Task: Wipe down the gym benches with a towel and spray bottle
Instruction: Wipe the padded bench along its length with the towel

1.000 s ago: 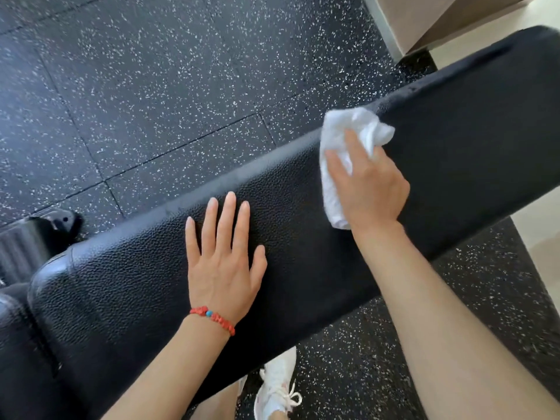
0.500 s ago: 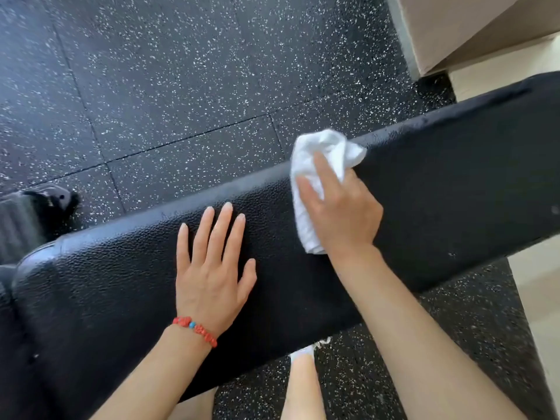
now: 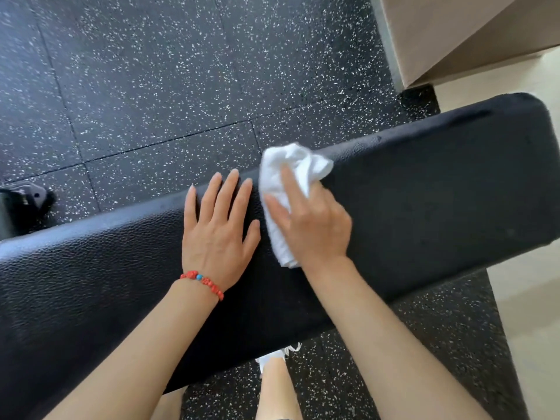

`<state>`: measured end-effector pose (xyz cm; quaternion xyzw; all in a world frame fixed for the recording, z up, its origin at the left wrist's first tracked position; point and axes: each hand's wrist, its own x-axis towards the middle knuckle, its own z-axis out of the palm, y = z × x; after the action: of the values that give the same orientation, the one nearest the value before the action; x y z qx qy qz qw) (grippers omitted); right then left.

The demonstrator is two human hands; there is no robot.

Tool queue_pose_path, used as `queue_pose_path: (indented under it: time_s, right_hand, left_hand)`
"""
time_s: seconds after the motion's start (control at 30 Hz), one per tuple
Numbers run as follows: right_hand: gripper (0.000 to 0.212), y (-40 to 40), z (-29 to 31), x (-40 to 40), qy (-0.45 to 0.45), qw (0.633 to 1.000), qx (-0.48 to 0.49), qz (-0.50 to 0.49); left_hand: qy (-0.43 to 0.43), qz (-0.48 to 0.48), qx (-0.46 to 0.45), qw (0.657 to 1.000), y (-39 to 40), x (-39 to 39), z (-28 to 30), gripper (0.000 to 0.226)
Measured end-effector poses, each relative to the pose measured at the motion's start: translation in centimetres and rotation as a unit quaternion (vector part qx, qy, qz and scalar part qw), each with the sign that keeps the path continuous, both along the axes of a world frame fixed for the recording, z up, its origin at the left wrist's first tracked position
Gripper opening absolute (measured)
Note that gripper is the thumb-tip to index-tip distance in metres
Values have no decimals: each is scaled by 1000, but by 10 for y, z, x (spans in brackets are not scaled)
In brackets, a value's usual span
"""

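The floor (image 3: 157, 86) is covered in black rubber tiles flecked with white, and a paler floor strip (image 3: 533, 298) is seen along the right edge. A beige box-like block (image 3: 460, 31) is set in the upper right corner. The desk (image 3: 439, 207), a long black padded gym bench with a pebbled leather-like surface, is laid diagonally across the view from lower left to upper right. A black metal part (image 3: 24, 204) of its frame is seen on the floor at the left edge. Two bare forearms are extended over the pad from below. The left hand (image 3: 216, 234) is laid flat on the pad, palm down, with its fingers straight and slightly spread. The right hand (image 3: 312, 225) is placed just beside it, to the right, and the towel (image 3: 291, 168) is pressed onto the pad beneath it, near the far edge; the index finger is stretched over the cloth while the other fingers are curled around it. The towel is white and crumpled, with folds bunched beyond the fingertips and a tail showing under the palm. A red beaded bracelet (image 3: 203, 281) with one blue bead is worn on the left wrist. A white shoe (image 3: 277, 354) is partly shown below the pad's near edge.
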<state>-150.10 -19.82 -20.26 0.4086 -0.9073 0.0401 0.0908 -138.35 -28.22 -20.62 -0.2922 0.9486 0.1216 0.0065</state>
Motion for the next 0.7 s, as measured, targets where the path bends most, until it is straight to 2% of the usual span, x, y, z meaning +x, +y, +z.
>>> queue_pose_path:
  time_s: [0.1,0.17,0.23,0.3,0.4,0.47,0.53,0.6,0.7]
  right_hand:
    - [39,10,-1,-22,19,998,-6,56]
    - [38,17,1,-52,26,1000,6,0]
    - [43,19,3,-72,-54,994,1,-96]
    - [44,22,-2,-69,-82,988,-8,-132]
    - [36,26,-1,-40,-3,999,-15,-46]
    - [36,34,-1,-34,12,999,-27,21]
    - [38,45,-3,-53,16,999,-37,36]
    - [39,59,-1,-79,28,999,-26,-32]
    - [42,77,4,-104,-77,980,-49,-175]
  left_hand:
    - [-4,-3,-12,1000,0,2,-5,55]
    - [-5,-8,-19,1000,-1,2,-5,55]
    - [-5,-6,-24,1000,0,1,-5,55]
    - [-2,-1,-23,1000,3,-1,-4,54]
    - [11,-9,-18,1000,14,-9,1,54]
    - [20,-27,-10,999,24,-20,4,54]
    - [20,-46,-3,999,35,-30,5,54]
    - [10,-53,-4,999,41,-37,3,55]
    - [-2,-58,-23,998,43,-37,-3,55]
